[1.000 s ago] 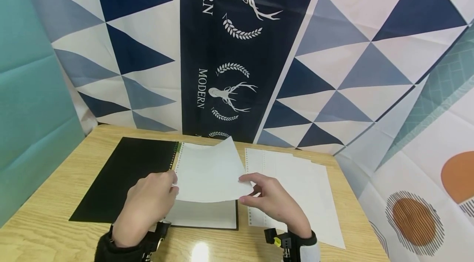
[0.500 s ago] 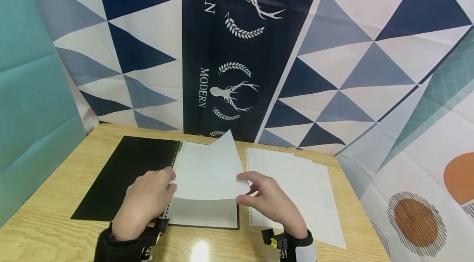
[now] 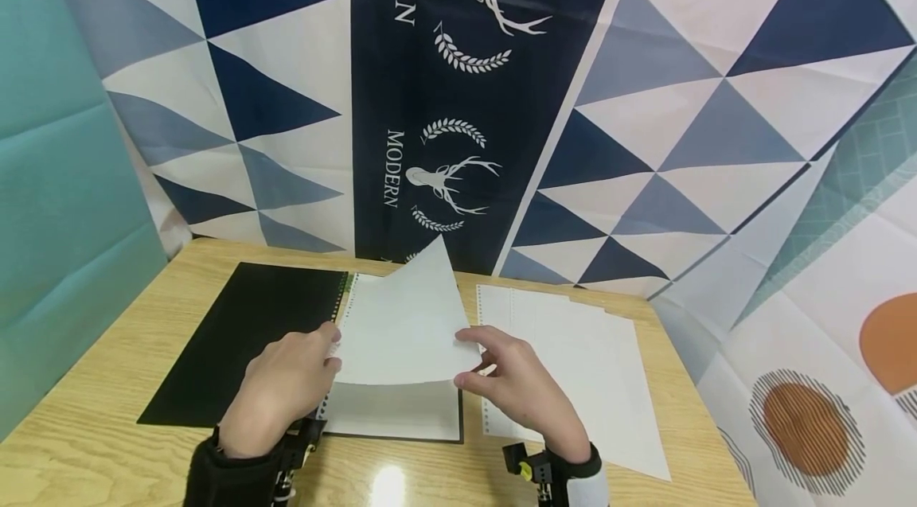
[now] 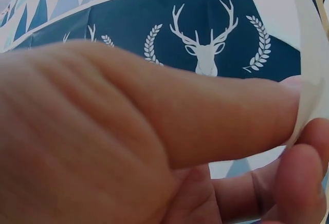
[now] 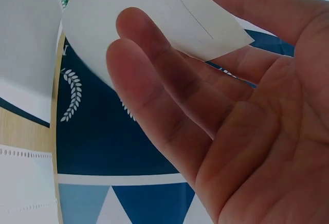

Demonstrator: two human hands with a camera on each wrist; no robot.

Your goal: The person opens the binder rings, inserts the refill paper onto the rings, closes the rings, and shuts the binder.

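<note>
A white loose-leaf sheet (image 3: 404,340) is held raised over the right side of an open black ring binder (image 3: 258,348), its far corner curling up. My left hand (image 3: 282,380) pinches the sheet's left edge beside the binder's spine; in the left wrist view, thumb and fingers meet on the paper (image 4: 311,93). My right hand (image 3: 519,384) grips the right edge between thumb and fingers. In the right wrist view, the paper (image 5: 149,13) passes between the thumb and the other fingers. Below it lie white pages (image 3: 394,413) in the binder. My left hand hides part of the spine.
Several loose punched sheets (image 3: 573,388) lie overlapping on the wooden table (image 3: 93,459), right of the binder. A patterned cloth (image 3: 444,109) hangs behind the table's far edge, and a teal cloth (image 3: 64,173) hangs at the left.
The sheet's far corner has risen higher and its near edge has shifted slightly away from me. My right hand has moved slightly left and away; both hands keep their hold.
</note>
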